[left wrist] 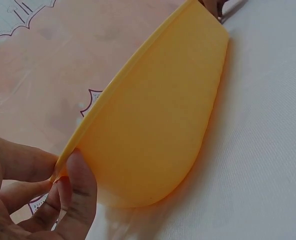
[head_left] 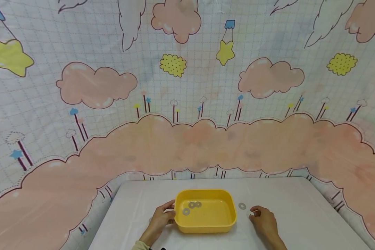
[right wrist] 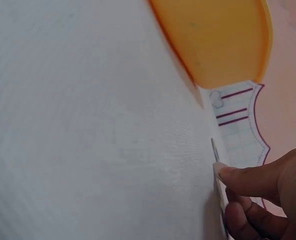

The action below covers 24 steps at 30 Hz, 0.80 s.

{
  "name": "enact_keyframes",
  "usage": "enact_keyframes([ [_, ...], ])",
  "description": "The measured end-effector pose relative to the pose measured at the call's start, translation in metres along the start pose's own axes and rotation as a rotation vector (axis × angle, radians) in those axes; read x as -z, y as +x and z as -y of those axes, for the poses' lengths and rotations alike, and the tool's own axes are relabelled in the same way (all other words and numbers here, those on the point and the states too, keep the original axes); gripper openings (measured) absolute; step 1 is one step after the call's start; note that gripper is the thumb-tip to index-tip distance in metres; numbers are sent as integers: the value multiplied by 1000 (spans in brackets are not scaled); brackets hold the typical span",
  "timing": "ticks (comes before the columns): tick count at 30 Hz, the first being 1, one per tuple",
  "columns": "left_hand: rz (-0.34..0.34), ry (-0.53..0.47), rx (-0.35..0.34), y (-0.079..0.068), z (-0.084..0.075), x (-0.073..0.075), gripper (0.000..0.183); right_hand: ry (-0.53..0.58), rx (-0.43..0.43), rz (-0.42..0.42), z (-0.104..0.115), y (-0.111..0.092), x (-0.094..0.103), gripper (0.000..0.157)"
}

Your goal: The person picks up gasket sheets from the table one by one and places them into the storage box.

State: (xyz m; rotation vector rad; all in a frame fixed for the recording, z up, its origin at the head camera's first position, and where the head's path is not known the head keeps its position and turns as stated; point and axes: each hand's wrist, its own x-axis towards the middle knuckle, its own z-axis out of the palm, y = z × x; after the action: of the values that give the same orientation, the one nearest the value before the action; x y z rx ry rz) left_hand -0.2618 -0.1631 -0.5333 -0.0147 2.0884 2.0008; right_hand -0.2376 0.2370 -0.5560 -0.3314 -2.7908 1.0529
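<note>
My left hand (head_left: 160, 218) grips the left rim of a yellow plastic basin (head_left: 206, 229), thumb on the outer wall, as the left wrist view also shows. Inside, toward the left, lie 3 flat grey ring washers (head_left: 186, 211). To the right of the basin, another washer (head_left: 242, 206) lies flat on the white table. My right hand (head_left: 265, 222) is low at the tabletop just beyond that washer, fingers curled and thumb near the index finger. A small pale edge shows at its fingertips; whether it is a washer being pinched cannot be told.
The white-covered table (head_left: 128, 205) extends on both sides of the basin. A patterned cloth (head_left: 212, 146) with clouds and stars hangs behind and around it. Part of a pale round thing (head_left: 150, 219) shows left of the left hand.
</note>
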Motion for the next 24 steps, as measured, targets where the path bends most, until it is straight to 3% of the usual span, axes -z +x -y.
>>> enact_keyframes([
  [5, 1, -3, -8, -2, 1, -1, 63, 35, -13, 11, 1, -1, 6, 14],
  [11, -2, -4, -17, -2, 1, -1, 63, 152, -62, 34, 1, -1, 9, 10],
  [24, 14, 28, -19, -4, -1, 0, 62, 317, -119, 71, 20, 3, 22, 17],
])
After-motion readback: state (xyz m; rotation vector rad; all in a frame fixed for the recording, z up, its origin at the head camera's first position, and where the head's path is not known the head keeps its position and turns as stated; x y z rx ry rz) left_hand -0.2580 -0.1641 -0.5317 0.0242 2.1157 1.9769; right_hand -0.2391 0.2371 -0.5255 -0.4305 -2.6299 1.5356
